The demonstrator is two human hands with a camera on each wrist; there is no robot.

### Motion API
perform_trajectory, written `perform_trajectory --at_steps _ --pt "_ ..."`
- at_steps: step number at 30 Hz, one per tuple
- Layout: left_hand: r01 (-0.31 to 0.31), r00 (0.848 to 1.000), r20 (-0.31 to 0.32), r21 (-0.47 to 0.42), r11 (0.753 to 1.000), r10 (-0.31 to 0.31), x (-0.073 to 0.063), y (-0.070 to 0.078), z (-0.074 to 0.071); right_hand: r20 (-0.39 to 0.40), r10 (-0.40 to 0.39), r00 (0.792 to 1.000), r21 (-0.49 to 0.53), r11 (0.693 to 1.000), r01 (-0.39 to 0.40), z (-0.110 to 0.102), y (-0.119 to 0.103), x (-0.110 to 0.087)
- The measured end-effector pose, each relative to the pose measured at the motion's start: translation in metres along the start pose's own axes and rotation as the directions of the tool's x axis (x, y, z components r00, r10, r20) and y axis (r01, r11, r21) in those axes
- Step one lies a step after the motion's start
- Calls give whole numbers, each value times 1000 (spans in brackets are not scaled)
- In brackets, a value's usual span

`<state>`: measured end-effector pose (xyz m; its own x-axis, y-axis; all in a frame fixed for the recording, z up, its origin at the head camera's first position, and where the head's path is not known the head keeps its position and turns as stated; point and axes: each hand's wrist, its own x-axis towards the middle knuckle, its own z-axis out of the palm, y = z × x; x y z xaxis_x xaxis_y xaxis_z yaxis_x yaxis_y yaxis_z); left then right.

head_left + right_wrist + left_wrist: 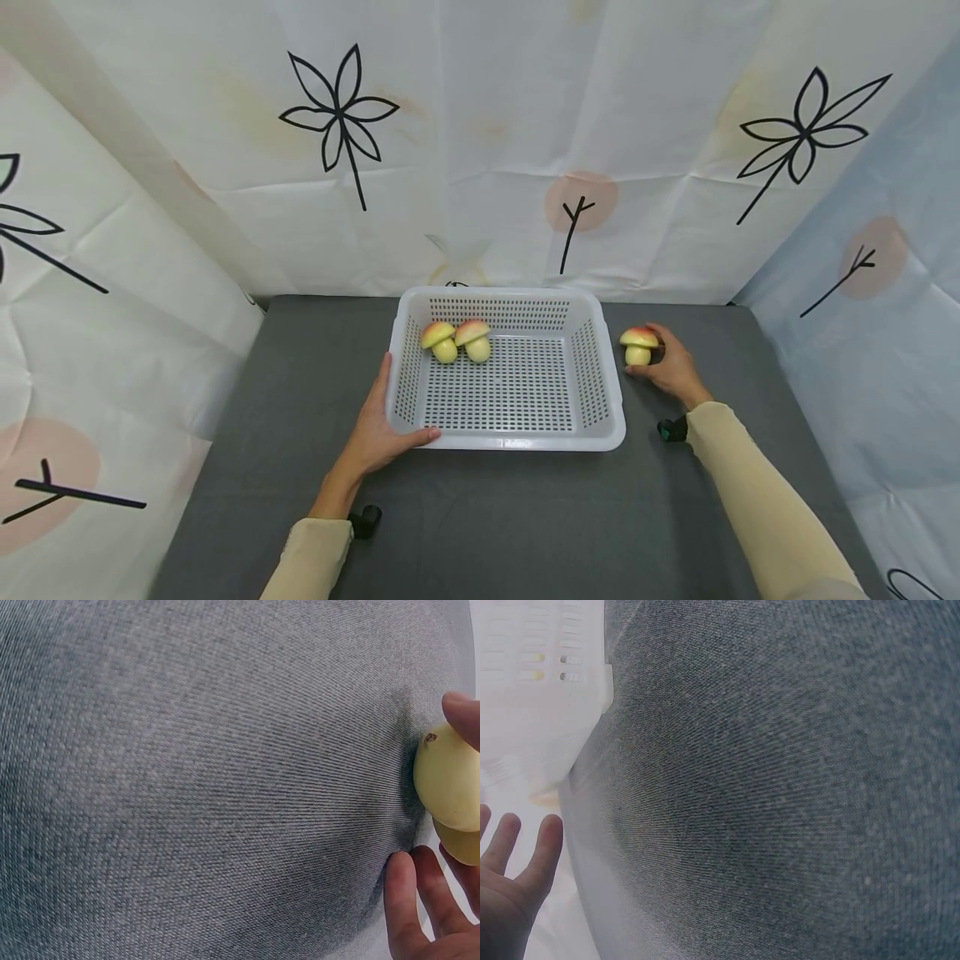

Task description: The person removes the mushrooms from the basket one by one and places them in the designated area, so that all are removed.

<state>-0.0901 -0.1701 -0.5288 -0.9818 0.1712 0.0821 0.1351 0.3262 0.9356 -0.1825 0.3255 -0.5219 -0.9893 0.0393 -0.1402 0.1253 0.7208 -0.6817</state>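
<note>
A white perforated plastic basket [517, 443] stands on the dark grey cloth in the head view. Inside its left part lie two toy mushrooms with yellow stems and red-yellow caps, the left mushroom [444, 353] beside the right mushroom [477, 348]. My left hand [372, 439] is at the basket's near-left corner, thumb along the front rim and fingers stretched out by the left side. Right of the basket, my right hand [672, 368] holds a third toy mushroom [637, 356] between thumb and fingers. In the right wrist view that mushroom's pale stem [448, 780] shows, cut off by the frame edge.
Grey cloth [510, 525] covers the table around the basket. White patterned curtains hang behind the table [480, 150] and at both sides. A dark strap device [672, 430] sits at the right wrist, another [366, 522] at the left.
</note>
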Motion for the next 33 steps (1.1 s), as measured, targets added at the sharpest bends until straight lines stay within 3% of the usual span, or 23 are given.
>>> perform_trajectory --at_steps 20,33 --pt "12 1000 -1 3 1000 -12 0 1 1 27 5 1000 8 1000 -5 -3 -1 1" --pt "-11 1000 0 11 1000 11 1 0 0 4 -26 1000 -46 999 27 -24 -18 -2"
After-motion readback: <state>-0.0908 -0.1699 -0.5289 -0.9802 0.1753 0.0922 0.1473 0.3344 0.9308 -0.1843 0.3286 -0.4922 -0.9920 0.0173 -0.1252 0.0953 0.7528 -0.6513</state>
